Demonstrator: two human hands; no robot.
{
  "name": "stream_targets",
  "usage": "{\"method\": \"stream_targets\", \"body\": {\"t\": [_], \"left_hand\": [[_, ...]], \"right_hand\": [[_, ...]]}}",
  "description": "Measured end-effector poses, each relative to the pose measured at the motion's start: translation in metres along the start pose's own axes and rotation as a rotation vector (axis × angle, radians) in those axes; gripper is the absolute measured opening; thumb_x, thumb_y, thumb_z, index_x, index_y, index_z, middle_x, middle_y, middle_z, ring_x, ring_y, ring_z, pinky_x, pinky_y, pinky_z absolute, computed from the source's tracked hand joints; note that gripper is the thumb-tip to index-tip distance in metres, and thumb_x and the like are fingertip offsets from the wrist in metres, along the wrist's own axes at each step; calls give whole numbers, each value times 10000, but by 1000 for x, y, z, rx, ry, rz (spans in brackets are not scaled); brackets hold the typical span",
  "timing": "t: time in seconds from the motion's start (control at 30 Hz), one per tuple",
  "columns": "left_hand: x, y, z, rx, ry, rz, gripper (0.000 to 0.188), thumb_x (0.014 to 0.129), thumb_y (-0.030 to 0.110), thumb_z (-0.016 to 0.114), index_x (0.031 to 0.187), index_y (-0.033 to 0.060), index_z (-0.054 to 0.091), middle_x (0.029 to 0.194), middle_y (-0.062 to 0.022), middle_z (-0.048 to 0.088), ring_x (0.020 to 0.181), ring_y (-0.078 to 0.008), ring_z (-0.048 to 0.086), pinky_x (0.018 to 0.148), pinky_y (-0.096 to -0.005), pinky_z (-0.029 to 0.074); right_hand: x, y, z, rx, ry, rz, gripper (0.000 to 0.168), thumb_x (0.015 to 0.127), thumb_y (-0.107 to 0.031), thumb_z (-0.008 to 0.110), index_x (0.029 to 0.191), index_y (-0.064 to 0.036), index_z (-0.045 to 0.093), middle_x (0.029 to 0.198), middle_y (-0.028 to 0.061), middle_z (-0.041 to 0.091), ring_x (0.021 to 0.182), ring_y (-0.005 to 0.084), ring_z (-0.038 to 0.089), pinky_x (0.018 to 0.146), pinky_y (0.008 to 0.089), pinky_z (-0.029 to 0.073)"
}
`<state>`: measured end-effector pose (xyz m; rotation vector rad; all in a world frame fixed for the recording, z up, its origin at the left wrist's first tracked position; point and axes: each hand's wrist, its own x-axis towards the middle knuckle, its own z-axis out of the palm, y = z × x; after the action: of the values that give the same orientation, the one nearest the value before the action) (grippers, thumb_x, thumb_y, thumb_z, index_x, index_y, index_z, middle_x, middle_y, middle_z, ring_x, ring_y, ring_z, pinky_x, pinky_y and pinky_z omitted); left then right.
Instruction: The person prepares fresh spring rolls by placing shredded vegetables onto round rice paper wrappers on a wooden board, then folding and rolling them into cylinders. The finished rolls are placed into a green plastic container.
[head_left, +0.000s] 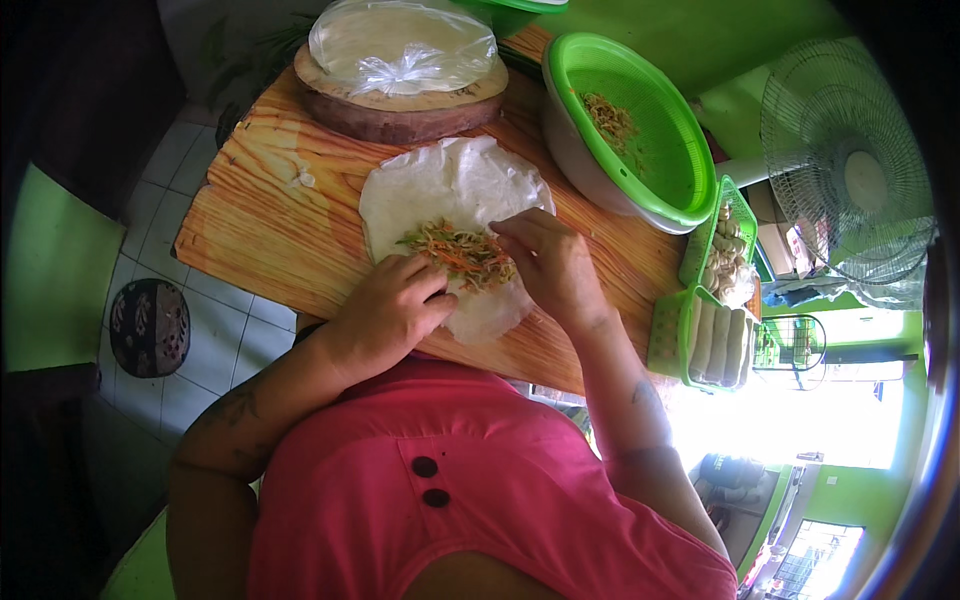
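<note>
A thin round wrapper sheet (457, 176) lies on the wood-grain table, its edge uneven and wrinkled. Across its lower half runs a loose strip of shredded vegetable filling (461, 255), with orange and green shreds. My left hand (401, 307) rests at the filling's left end; its fingers are curled and their tips are hidden, so a grip cannot be made out. At the other end, my right hand (551, 262) touches the filling from the right. Its thumb and forefinger are slightly apart, with nothing visible between them.
Beyond the wrapper, a tied plastic bag (401, 45) of pale round sheets sits on a thick wooden board (405, 116). A green strainer (679, 135) at right holds some filling. Green baskets contain garlic (727, 244) and finished rolls (720, 341). A fan (851, 165) stands farther right.
</note>
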<state>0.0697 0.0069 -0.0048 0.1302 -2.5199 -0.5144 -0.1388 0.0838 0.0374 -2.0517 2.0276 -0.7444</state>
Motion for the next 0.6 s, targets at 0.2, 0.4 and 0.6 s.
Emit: {"method": "stream_targets", "body": {"t": [0.2,0.4,0.6], "left_hand": [[49,-22,-2,-152,92,-162,131,689,79,696,799,28,647,874,-72,553,879,-260,540,772,-387,443],[85,-48,5,60,163,-162,115,733,94,684,814,18,656,886,-89,584,881,-283,554,784,-390,449],[59,-35,10,109,-86,110,241,763,60,636,993,-13,621,998,-116,632,907,-257,601,830,-355,476]], "right_hand": [[1,-5,-27,283,-213,197,218,860,-204,591,871,11,617,810,202,606,786,364,579,712,408,451],[20,12,-13,184,-214,255,286,856,-253,585,818,27,629,778,230,612,735,372,592,669,429,452],[33,38,-8,-14,-277,158,158,802,-156,613,858,-16,664,812,171,647,764,320,618,709,404,489]]}}
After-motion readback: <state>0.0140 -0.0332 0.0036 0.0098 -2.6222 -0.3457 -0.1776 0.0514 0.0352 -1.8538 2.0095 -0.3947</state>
